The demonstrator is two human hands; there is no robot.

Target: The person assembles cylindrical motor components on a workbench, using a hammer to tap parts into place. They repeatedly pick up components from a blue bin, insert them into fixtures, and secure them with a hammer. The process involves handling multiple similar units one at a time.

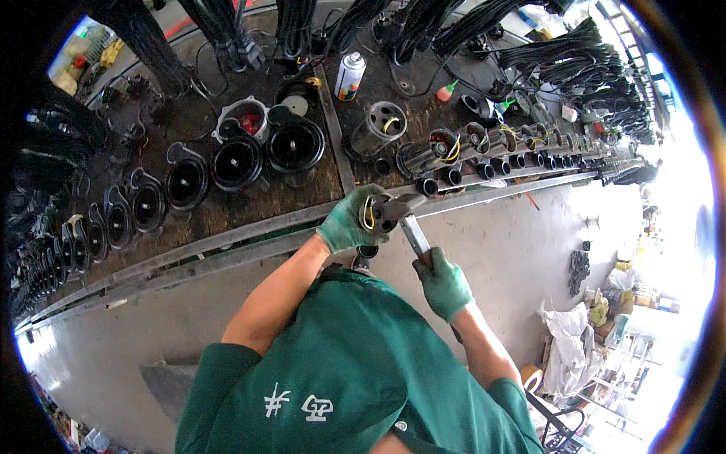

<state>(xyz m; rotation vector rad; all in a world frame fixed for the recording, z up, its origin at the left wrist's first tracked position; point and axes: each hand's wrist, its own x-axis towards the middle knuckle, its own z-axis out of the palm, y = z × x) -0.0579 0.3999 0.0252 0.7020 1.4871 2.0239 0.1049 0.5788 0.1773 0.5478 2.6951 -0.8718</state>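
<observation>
The person stood at a long workbench (227,216) and held a small metal motor part (382,210) over its front rail. The left hand (349,221), in a green glove, was wrapped around the part from the left side, fingers curled tight about its body, with yellow and dark wires showing at its open end. The right hand (442,284), also gloved in green, was closed in a fist around the handle of a flat metal tool (414,234). The tool's upper end met the part just below the left hand's fingers; whether it was a wrench or a hammer head there could not be made out clearly, since that spot was small and blurred.

On the bench behind the part stood a grey metal cylinder (376,129) with yellow wires in its mouth, and beyond that a white spray can (349,76). To the left lay a curved row of black round pump housings (236,163). To the right a line of similar motor parts (484,144) with short dark tubes ran away along the rail. Bundles of black cable (560,60) hung over the far edge of the bench. White sacks (571,344) lay on the concrete floor at lower right.
</observation>
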